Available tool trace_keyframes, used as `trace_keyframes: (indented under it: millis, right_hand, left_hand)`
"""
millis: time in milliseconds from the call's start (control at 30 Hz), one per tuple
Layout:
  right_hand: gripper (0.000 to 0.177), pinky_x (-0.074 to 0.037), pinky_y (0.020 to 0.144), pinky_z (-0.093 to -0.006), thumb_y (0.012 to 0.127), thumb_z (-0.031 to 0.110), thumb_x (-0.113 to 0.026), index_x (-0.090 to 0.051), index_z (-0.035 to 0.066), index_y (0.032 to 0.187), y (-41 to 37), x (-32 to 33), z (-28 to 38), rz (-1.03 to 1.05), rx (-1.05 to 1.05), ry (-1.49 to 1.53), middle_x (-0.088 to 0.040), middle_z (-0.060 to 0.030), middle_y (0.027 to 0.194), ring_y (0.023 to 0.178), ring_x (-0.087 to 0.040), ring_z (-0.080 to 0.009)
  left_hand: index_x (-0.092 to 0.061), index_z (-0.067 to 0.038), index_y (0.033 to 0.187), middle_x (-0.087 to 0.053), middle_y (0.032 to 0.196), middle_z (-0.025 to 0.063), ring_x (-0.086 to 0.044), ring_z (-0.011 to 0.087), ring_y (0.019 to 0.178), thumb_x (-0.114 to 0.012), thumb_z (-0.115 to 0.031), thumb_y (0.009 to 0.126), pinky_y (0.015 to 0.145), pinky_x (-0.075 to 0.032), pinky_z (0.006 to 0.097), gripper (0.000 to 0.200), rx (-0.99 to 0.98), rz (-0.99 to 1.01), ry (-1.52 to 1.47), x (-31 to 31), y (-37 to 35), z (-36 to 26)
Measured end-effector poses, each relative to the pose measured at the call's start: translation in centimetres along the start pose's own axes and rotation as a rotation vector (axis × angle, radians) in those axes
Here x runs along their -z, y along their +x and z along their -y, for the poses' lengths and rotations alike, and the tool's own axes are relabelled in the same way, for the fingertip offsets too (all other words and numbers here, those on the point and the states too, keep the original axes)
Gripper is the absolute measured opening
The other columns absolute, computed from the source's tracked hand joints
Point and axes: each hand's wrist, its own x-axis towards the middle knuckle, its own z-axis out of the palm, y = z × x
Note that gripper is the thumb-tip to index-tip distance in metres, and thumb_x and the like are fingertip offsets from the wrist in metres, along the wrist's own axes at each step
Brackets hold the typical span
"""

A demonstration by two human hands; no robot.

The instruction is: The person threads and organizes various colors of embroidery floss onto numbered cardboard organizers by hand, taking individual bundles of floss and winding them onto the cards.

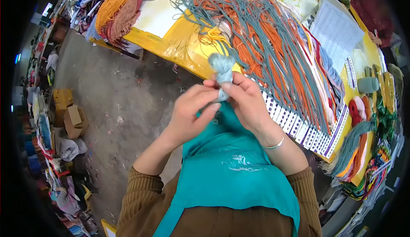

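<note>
Teal apron [230, 173] fills the near view. Far left of the hands, cardboard boxes [73, 119] sit on the floor. Left hand [193, 109] and right hand [247, 102] meet at chest height, fingertips of both pinched on the lower end of a grey-blue yarn bundle [223, 66], seemingly so its loops stay gathered. Right of the hands, orange and grey strands [265, 45] lie combed over a labelled card strip [299, 128], likely kept sorted by colour.

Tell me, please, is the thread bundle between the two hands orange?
No, the thread bundle pinched by the left hand and the right hand is pale grey-blue.
</note>
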Motion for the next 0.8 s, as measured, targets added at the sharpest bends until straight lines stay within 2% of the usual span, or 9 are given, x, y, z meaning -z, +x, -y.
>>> trace_keyframes:
  millis: [100, 167, 233, 333, 400, 533, 633, 733, 800]
  right_hand:
    - [0.028, -0.049, 0.091, -0.0311, 0.1, 0.016, -0.05, -0.058, -0.003, 0.118, -0.4, 0.5, -0.2, 0.007, 0.008, 0.046, -0.067, -0.0139, 0.111, 0.104, -0.064, -0.0181]
    - [0.029, -0.05, 0.075, -0.0289, 0.102, 0.02, -0.047, -0.058, -0.002, 0.116, -0.8, 0.4, -0.3, 0.016, 0.019, 0.084, -0.066, -0.0097, 0.094, 0.082, -0.063, -0.0161]
    - [0.032, -0.048, 0.061, -0.027, 0.104, 0.025, -0.043, -0.059, -0.001, 0.111, -1.1, 1.6, -0.7, 0.104, 0.007, 0.172, -0.063, -0.0073, 0.081, 0.064, -0.057, -0.0138]
    - [0.041, -0.036, 0.046, -0.0242, 0.105, 0.034, -0.034, -0.058, 0.002, 0.098, -1.8, 2.3, -0.8, 0.274, -0.102, 0.503, -0.05, -0.0034, 0.064, 0.048, -0.039, -0.01]
    - [0.044, -0.032, 0.042, -0.0233, 0.106, 0.036, -0.029, -0.056, 0.004, 0.091, -2.2, 2.3, -1.1, 0.284, -0.187, 0.655, -0.045, -0.0026, 0.061, 0.045, -0.035, -0.0091]
    - [0.047, -0.03, 0.04, -0.0224, 0.105, 0.039, -0.028, -0.053, 0.005, 0.084, -2.8, 2.3, -2.2, 0.341, -0.266, 0.78, -0.041, -0.002, 0.058, 0.044, -0.035, -0.0092]
    - [0.046, -0.029, 0.038, -0.023, 0.104, 0.04, -0.029, -0.051, 0.006, 0.081, -2.7, 2.9, -3.1, 0.46, -0.265, 0.839, -0.042, -0.0027, 0.058, 0.043, -0.034, -0.0091]
    - [0.042, -0.034, 0.041, -0.0238, 0.103, 0.037, -0.033, -0.055, 0.005, 0.086, -2.7, 2.7, -3.4, 0.456, -0.272, 0.831, -0.05, -0.0056, 0.062, 0.045, -0.041, -0.011]
    - [0.037, -0.041, 0.049, -0.0253, 0.102, 0.034, -0.038, -0.058, 0.004, 0.093, -2.9, 0.9, -2.5, 0.053, -0.134, 0.383, -0.057, -0.008, 0.07, 0.055, -0.05, -0.0138]
  left_hand:
    - [-0.064, -0.002, 0.108, -0.064, 0.098, 0.0113, -0.063, 0.0252, 0.087, -0.066, 0.002, 0.081, 0.079, -0.05, 0.0335, 0.027, -0.055, -0.147, 0.067, 0.8, 0.4, -0.1]
    - [-0.064, -0.002, 0.108, -0.064, 0.097, 0.0107, -0.063, 0.0247, 0.085, -0.066, 0.002, 0.08, 0.078, -0.05, 0.0332, 0.027, -0.03, -0.215, -0.01, 1.0, 0.9, -0.2]
    - [-0.064, -0.001, 0.113, -0.063, 0.103, 0.0122, -0.062, 0.0244, 0.093, -0.064, 0.001, 0.081, 0.082, -0.05, 0.0328, 0.031, -0.001, -0.128, -0.065, 1.3, 2.1, -1.3]
    - [-0.063, -0.001, 0.117, -0.061, 0.109, 0.0122, -0.06, 0.0223, 0.099, -0.062, 0.002, 0.083, 0.085, -0.049, 0.0316, 0.034, -0.013, -0.002, -0.094, 1.1, 3.4, -1.7]
    - [-0.062, -0.001, 0.121, -0.059, 0.114, 0.0107, -0.058, 0.0187, 0.102, -0.06, 0.004, 0.084, 0.087, -0.048, 0.0292, 0.037, 0.036, 0.07, -0.246, 0.5, 3.5, -1.4]
    - [-0.064, -0.003, 0.116, -0.062, 0.11, 0.0132, -0.061, 0.0261, 0.102, -0.063, 0.0, 0.081, 0.088, -0.049, 0.0348, 0.035, 0.007, 0.065, -0.281, -0.5, 3.7, -1.3]
    - [-0.065, -0.003, 0.113, -0.062, 0.108, 0.0131, -0.062, 0.0267, 0.1, -0.062, 0.0, 0.08, 0.087, -0.05, 0.0352, 0.033, -0.022, 0.109, -0.24, -0.3, 3.8, -1.3]
    - [-0.066, -0.002, 0.108, -0.064, 0.103, 0.0122, -0.063, 0.0246, 0.095, -0.061, 0.002, 0.079, 0.084, -0.051, 0.0335, 0.03, -0.034, 0.111, -0.166, -0.2, 4.0, -1.4]
    - [-0.067, -0.001, 0.106, -0.065, 0.101, 0.0099, -0.064, 0.0195, 0.092, -0.06, 0.005, 0.078, 0.081, -0.051, 0.03, 0.03, -0.029, 0.083, -0.1, -0.2, 4.1, -1.5]
